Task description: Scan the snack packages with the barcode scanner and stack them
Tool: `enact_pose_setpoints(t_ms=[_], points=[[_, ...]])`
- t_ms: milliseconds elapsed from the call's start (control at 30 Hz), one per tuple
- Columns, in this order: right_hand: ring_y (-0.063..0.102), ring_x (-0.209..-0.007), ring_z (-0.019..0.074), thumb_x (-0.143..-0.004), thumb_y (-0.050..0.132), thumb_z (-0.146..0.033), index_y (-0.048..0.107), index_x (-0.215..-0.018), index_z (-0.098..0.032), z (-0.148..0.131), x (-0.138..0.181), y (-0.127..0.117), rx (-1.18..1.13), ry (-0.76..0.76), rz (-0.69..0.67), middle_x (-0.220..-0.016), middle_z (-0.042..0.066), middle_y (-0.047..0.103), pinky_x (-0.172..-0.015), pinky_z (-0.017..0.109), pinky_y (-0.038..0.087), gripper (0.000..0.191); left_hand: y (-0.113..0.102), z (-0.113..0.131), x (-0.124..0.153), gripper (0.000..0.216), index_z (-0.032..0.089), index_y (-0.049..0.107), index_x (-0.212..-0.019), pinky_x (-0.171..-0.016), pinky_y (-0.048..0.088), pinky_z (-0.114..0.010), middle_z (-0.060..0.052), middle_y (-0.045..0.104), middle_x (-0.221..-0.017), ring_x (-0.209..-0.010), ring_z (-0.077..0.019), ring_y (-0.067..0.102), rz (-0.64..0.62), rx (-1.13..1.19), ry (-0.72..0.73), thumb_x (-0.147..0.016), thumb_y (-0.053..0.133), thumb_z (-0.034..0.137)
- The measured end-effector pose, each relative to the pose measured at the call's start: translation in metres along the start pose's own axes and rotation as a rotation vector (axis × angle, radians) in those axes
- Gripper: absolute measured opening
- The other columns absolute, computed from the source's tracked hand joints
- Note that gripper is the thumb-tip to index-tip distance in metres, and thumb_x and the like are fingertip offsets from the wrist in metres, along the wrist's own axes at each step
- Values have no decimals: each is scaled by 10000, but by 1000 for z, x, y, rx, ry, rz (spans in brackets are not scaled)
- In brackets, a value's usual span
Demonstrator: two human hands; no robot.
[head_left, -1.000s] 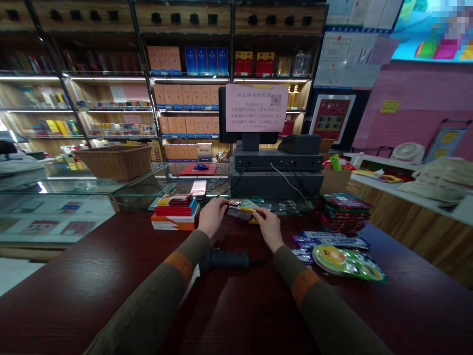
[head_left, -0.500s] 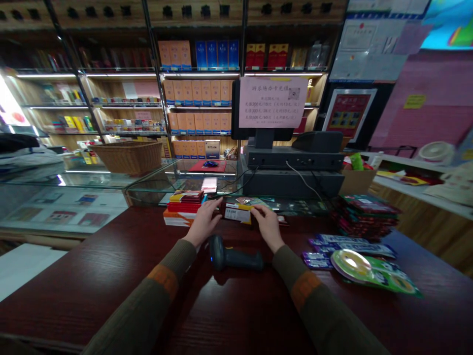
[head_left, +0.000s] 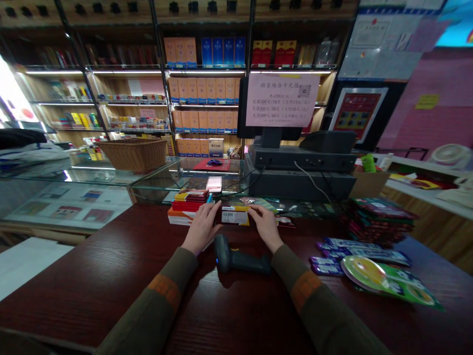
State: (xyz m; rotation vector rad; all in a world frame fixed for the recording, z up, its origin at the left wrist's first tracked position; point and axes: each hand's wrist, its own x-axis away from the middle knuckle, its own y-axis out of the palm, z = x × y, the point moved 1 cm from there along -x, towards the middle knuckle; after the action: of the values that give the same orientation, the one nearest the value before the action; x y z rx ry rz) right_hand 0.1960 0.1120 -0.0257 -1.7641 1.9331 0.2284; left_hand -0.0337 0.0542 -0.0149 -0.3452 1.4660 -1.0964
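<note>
The right hand (head_left: 265,228) sets bent fingertips against the right end of the yellow barcoded box (head_left: 235,217); whether they pinch it cannot be told. The left hand (head_left: 201,228), empty, extends palm down, thumb spread, near the left end. The box sits far on the counter (head_left: 111,276); the barcode scanner (head_left: 243,260) lies nearer.

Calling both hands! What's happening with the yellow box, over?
Left hand open, beside red-and-orange stack. Right hand at right end of yellow box, grip unclear. Label faces wearer. Barcode scanner lies between wrists, clear of box.
</note>
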Motion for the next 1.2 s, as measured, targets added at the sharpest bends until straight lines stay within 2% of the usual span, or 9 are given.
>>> enact_pose_setpoints(t_ms=[133,367,533,700,767,867,1000,1200], points=[[700,-965,271,-828,622,-455,770,-978,-181,0,-1,4,1,-12,-3,-1019,94,784,-899,392,530,346,-3,-6,6,734,250,402,-1487,-1110,378,-461,-123,518,-1366,-1295,-304,458,38,-80,10,-830,721,322],[685,-1037,281,-828,628,-441,779,-975,-191,-1,2,12,-2,-24,-34,-1040,86,782,-975,424,509,327,-6,-18,14,759,258,322,-1547,-1074,395,-451,-117,553,-1374,-1263,-292,506,78,-50,122,-875,670,319],[685,-1083,281,-849,609,-412,760,-1040,-202,1,6,15,-11,-3,-92,-1107,87,767,-1003,441,506,322,-11,-22,21,732,251,400,-1514,-1016,420,-439,-118,598,-1316,-1203,-294,546,92,-97,126,-854,696,360],[689,-1111,245,-892,578,-387,631,-1316,-194,1,17,11,-15,4,-215,-1206,104,736,-1024,424,506,468,-13,-27,28,642,226,470,-1459,-1019,393,-434,-118,624,-1305,-1182,-287,560,117,-154,121,-867,682,353],[680,-1142,233,-908,564,-369,588,-1367,-197,2,23,7,23,-14,-272,-1238,104,723,-1044,414,494,490,-13,-29,31,638,218,463,-1461,-1028,383,-428,-119,623,-1315,-1191,-284,557,131,-168,130,-873,677,343],[666,-1173,232,-933,541,-359,590,-1365,-221,4,31,1,123,-49,-334,-1267,92,710,-1051,417,489,457,-12,-31,36,657,219,446,-1473,-1038,378,-422,-118,620,-1326,-1196,-278,558,142,-175,142,-872,682,345],[651,-1187,245,-969,502,-395,666,-1265,-238,0,40,-9,246,-107,-417,-1280,74,705,-1068,423,465,373,-11,-33,41,659,225,455,-1468,-1033,383,-419,-115,629,-1319,-1193,-275,565,163,-198,137,-867,689,357],[623,-1188,264,-977,502,-501,673,-1257,-255,-21,58,-19,412,-171,-617,-1282,69,699,-1046,441,422,410,-11,-32,44,599,202,507,-1427,-1002,398,-404,-125,648,-1290,-1171,-276,586,220,-259,113,-874,681,353]])
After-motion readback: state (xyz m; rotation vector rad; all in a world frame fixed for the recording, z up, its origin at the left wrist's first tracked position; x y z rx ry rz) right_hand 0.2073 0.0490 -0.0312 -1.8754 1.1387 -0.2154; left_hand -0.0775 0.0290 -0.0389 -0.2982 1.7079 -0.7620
